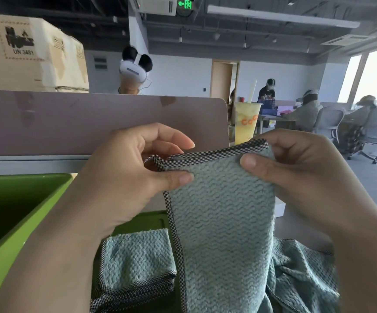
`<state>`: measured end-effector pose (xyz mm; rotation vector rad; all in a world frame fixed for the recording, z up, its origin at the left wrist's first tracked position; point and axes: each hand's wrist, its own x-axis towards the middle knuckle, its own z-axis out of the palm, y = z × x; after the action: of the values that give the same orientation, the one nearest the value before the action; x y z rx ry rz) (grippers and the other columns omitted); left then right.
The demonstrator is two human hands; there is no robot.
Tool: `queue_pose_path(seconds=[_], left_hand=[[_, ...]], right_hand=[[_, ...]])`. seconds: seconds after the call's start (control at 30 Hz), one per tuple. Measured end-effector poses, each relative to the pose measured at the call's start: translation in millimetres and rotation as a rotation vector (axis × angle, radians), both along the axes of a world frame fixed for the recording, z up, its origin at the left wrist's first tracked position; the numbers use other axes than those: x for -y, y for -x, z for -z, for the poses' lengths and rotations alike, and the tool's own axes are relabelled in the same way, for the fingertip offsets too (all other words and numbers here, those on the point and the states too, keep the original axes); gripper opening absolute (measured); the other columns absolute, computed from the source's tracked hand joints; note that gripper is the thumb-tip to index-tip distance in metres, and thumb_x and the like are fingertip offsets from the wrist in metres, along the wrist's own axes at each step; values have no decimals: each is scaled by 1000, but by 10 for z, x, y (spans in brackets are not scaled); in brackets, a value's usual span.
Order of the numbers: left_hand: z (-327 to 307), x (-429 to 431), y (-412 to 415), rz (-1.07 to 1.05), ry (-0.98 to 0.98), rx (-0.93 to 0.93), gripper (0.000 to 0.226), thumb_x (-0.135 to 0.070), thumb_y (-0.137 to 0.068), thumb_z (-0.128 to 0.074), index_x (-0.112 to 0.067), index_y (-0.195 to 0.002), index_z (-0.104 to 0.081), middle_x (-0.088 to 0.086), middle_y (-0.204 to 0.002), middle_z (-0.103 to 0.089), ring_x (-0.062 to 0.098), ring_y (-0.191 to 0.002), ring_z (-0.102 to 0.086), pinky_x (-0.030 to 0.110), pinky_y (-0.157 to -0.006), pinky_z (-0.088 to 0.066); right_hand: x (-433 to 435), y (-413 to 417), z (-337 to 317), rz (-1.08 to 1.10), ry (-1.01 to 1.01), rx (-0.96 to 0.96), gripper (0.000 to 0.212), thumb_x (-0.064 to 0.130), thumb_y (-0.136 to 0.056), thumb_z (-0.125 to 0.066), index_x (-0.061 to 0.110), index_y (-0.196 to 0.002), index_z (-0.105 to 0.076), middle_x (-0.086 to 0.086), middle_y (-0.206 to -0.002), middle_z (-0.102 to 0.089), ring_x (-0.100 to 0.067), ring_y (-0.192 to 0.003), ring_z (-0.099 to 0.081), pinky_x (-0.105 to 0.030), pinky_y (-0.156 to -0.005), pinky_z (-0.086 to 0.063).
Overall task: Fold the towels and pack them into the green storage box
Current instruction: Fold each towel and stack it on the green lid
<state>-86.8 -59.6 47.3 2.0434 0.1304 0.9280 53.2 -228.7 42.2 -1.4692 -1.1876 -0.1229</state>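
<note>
Teal terry cloth with a wavy weave fills the centre of the view: one towel (223, 213) is held up in the air by its top edge, which is bound in black-and-white checked trim. The left hand (124, 175) is pinched on the upper left corner, thumb in front and fingers behind the trim. The right hand (300, 175) is pinched on the upper right corner in the same manner — thumb on the near face, fingers curled over the binding. The cloth hangs straight down between the two hands and its lower part is lost at the bottom edge of the view.

Below it, a second towel (138, 263) of the same teal is seen lying folded, its checked edge turned toward the camera. More teal cloth (305, 276) is bunched loosely at lower right; whether it belongs to the held towel cannot be told.

A green storage box (13, 224) stands at the left, open, its interior in shadow — nothing can be made out inside. A pale partition panel (70, 123) runs behind the desk, with a cardboard carton (31, 53) above it at upper left. A yellow drink cup (246, 123) with a straw stands just past the panel's right end.
</note>
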Motion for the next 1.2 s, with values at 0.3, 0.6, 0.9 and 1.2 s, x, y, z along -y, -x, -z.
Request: queue_pose_path(seconds=[0.3, 0.6, 0.9, 1.2], left_hand=[[22, -46, 4, 3, -43, -54, 41, -57, -45, -75, -47, -84, -70, -22, -79, -72, -6, -72, -65, 29, -74, -45], [23, -52, 8, -56, -245, -148, 28, -69, -67, -65, -47, -84, -71, -20, -75, -73, 6, -73, -69, 44, -77, -55], [54, -97, -8, -258, -305, -133, 9, -47, -77, -66, -40, -74, -71, -30, -73, -67, -15, -71, -59, 5, -52, -35], [43, 195, -122, -208, -403, -57, 23, -40, -80, -68, -37, -102, -71, -33, -47, -50, -27, -53, -43, -6, -54, -29]], right_hand=[[0, 38, -11, -7, -9, -26, 24, 35, -80, -67, 14, -75, -76, -7, -71, -74, -17, -67, -66, -29, -67, -51], [-103, 70, 39, 5, 60, -55, 31, 40, -81, -66, 10, -78, -75, -20, -74, -71, -30, -67, -63, -56, -73, -51], [-190, 27, 98, 81, 220, -1, 25, 34, -85, -66, 12, -80, -76, -20, -83, -72, -39, -78, -66, -56, -82, -51], [-271, 81, 152, 24, 291, 159, 55, 49, -86, -59, -4, -80, -67, -26, -66, -57, -22, -54, -40, -30, -52, -33]])
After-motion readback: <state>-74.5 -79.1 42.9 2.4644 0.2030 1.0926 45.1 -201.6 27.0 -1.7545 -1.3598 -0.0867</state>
